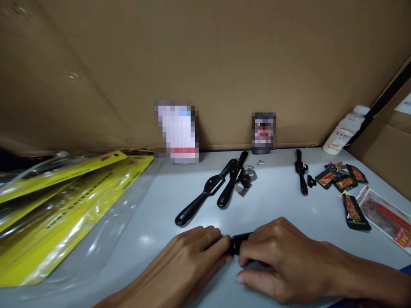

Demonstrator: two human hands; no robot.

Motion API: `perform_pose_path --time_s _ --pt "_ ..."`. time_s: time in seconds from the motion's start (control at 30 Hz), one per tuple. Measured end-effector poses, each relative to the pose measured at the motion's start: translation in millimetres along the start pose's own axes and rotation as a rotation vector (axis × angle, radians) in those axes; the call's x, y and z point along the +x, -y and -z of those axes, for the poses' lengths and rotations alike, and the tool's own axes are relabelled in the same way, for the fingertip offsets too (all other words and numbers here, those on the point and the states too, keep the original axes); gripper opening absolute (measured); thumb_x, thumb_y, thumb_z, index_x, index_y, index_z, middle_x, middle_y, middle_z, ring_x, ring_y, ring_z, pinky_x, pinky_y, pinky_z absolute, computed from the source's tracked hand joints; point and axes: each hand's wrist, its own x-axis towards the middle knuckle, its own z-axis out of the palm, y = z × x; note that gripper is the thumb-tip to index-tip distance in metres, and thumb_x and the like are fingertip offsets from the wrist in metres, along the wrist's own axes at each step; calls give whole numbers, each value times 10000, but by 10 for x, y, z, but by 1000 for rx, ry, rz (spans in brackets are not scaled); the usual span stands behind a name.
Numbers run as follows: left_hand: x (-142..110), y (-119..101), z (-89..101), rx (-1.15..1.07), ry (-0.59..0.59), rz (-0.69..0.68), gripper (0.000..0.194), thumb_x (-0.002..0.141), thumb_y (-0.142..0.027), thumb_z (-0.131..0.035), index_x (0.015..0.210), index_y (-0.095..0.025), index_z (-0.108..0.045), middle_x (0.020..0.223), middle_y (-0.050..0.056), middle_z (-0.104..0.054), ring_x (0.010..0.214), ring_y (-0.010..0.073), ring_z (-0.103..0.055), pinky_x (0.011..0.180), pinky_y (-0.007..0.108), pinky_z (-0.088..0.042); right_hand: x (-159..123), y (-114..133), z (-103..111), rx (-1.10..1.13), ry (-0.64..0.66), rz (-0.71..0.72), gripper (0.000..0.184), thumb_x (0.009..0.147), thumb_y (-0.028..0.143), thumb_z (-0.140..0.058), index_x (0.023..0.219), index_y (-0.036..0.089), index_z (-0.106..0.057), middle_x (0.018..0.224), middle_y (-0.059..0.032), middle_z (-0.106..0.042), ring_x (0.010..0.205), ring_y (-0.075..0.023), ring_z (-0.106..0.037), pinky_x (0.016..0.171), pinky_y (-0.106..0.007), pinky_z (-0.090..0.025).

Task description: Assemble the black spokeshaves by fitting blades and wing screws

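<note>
Head view: your left hand [192,254] reaches in from the bottom edge, back facing up, angled towards the right; your right hand [282,259] comes in from the right edge, knuckles raised, and the two nearly meet at a black tool [240,242] over the near part of the tabletop [272,201]. Your left fingers [220,247] lie close together, bent round the tool's left part and clamped on it. Your right fingers [248,252] curl over its right part, while your right thumb [257,280] stands apart below them; your hand hides so much that I cannot tell whether you grip it there. Beyond your hands, a long black handle [192,208] lies beside a shorter black handle [225,197], with small screws [260,163] near their far ends
</note>
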Motion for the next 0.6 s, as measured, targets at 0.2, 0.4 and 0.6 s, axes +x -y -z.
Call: perform_pose_path --time_s 0.2,0.4,0.6 --pt "16 -18 30 18 -5 20 278 1085 -173 -400 845 -225 -531 758 -2 -616 605 179 -579 542 314 -388 6 -41 -9 -195 -81 -61 190 998 231 -601 854 160 -702 817 -58 -718 716 -192 -637 635 -339 -394" --pt "22 -24 67 24 21 33 327 1115 -223 -363 836 -217 -534 744 -2 -593 585 166 -557 531 306 -378 0 -45 10 74 -45 -8 160 1003 215 -627 890 185 -736 810 -10 -730 714 -145 -647 674 -281 -416" --pt "19 -34 82 35 24 35 288 1097 -226 -419 841 -217 -550 748 -2 -602 597 168 -553 540 306 -392 22 -119 8 7 -99 -66 262 998 170 -570 751 173 -659 698 -4 -659 612 -127 -548 608 -280 -338"
